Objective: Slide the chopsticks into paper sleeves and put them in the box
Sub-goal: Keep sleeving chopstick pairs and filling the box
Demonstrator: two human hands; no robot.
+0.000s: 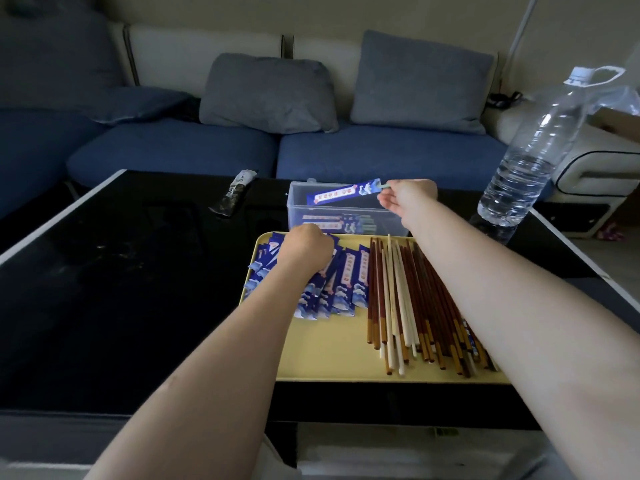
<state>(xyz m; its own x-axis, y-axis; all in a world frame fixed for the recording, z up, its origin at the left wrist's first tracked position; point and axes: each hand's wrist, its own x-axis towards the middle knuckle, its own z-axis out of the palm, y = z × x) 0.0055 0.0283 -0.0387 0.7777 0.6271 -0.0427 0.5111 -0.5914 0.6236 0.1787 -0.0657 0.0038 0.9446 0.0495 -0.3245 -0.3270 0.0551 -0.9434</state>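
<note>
Holding a sleeved pair of chopsticks (343, 194) by its green end, the right hand (408, 197) pinches it above the clear plastic box (294, 209), which already has several sleeved pairs (337, 223) lying flat in it. The left hand (304, 249) rests with curled fingers on the pile of blue paper sleeves (341, 282); whether it grips one cannot be told. The sleeves fill the left of the yellow tray (325, 351), and bare chopsticks (412, 299), brown and white, lie beside them on its right. The tray sits on a black table (121, 289), just before the box. A water bottle (533, 154) stands to the right.
</note>
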